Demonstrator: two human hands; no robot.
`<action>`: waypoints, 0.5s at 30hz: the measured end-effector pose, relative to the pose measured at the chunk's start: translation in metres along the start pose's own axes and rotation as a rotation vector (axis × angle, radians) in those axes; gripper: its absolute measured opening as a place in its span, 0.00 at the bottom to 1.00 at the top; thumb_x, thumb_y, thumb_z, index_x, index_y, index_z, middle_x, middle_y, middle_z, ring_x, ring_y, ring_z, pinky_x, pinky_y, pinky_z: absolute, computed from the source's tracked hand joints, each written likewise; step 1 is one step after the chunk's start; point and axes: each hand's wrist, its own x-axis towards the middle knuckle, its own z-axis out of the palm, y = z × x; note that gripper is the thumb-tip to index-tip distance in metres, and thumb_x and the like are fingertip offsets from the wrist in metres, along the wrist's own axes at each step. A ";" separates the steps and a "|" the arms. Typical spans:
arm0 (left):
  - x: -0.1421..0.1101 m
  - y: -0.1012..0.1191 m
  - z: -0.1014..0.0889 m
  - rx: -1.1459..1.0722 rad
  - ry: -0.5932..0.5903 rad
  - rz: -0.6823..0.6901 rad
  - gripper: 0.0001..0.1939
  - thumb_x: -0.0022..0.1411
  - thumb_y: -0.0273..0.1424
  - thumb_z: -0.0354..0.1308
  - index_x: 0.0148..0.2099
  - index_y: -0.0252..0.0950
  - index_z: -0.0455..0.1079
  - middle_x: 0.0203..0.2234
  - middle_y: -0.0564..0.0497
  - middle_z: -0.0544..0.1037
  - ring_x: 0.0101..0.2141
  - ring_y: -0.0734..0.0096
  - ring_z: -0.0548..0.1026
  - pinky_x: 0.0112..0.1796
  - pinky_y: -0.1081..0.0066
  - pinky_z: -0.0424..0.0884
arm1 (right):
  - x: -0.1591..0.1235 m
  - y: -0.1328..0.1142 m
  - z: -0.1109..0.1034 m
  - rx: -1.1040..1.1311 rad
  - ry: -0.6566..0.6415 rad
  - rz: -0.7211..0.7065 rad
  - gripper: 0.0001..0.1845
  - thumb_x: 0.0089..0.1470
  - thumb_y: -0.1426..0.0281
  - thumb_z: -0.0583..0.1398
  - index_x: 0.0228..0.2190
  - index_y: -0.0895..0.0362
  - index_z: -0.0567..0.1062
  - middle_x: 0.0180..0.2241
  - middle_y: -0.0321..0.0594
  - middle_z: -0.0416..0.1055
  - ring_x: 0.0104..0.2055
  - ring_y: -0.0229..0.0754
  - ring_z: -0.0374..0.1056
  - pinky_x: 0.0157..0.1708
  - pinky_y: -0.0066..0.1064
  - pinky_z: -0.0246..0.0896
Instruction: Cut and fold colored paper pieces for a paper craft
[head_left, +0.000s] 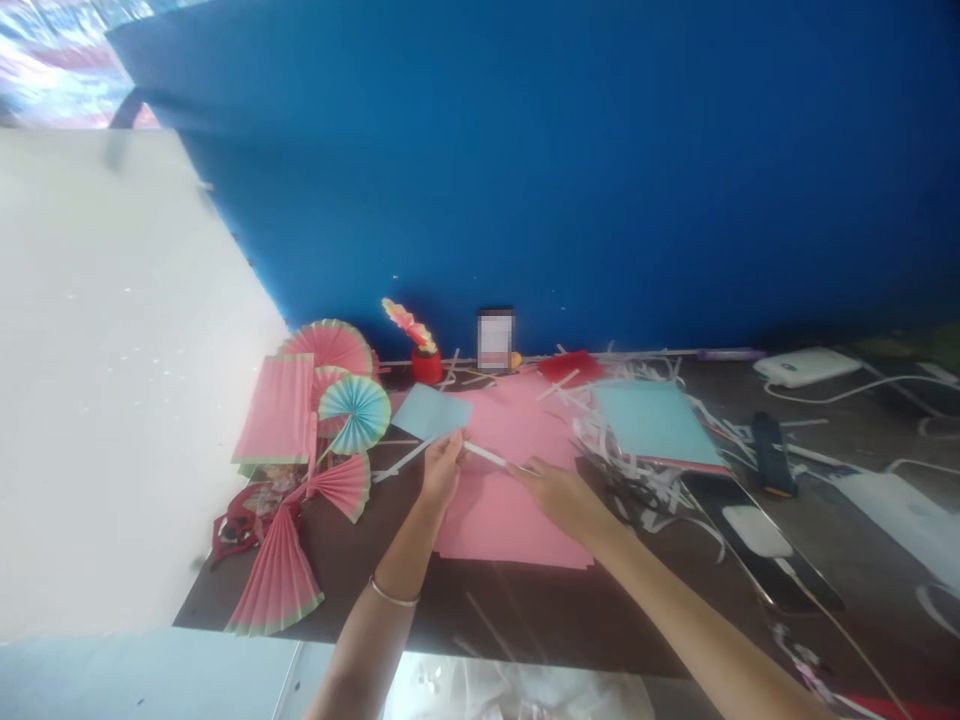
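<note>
My left hand (442,468) is closed, thumb and fingers pinching one end of a narrow white strip (486,455). At the strip's other end, my right hand (559,495) is closed on it too. The strip is held straight between them, above pink paper sheets (517,525). Behind my left hand lies a light blue paper piece (431,408). Another white strip (409,458) runs down to the left from beside my left hand. Whether the strip is paper or tape, I cannot tell.
Pleated pink fans (277,575) and a blue rosette (355,412) lie at left. A red pot (427,366) stands at the back. To the right are white scraps (660,490), light blue sheets (656,420), a phone (795,580) and a white power bank (808,367).
</note>
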 end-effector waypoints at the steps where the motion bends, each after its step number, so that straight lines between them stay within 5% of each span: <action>1: 0.000 0.000 0.000 -0.002 0.000 0.003 0.18 0.44 0.38 0.65 0.35 0.30 0.73 0.32 0.43 0.78 0.36 0.65 0.76 0.41 0.67 0.69 | 0.000 0.000 0.000 0.002 -0.001 0.006 0.23 0.53 0.81 0.48 0.49 0.54 0.67 0.33 0.43 0.70 0.31 0.38 0.67 0.27 0.24 0.58; 15: 0.003 -0.001 -0.003 -0.061 -0.021 -0.041 0.14 0.48 0.34 0.64 0.36 0.29 0.73 0.33 0.43 0.78 0.39 0.64 0.76 0.46 0.63 0.67 | -0.002 -0.005 0.005 -0.023 -0.001 0.028 0.22 0.55 0.79 0.47 0.48 0.54 0.67 0.34 0.45 0.70 0.28 0.38 0.68 0.25 0.25 0.57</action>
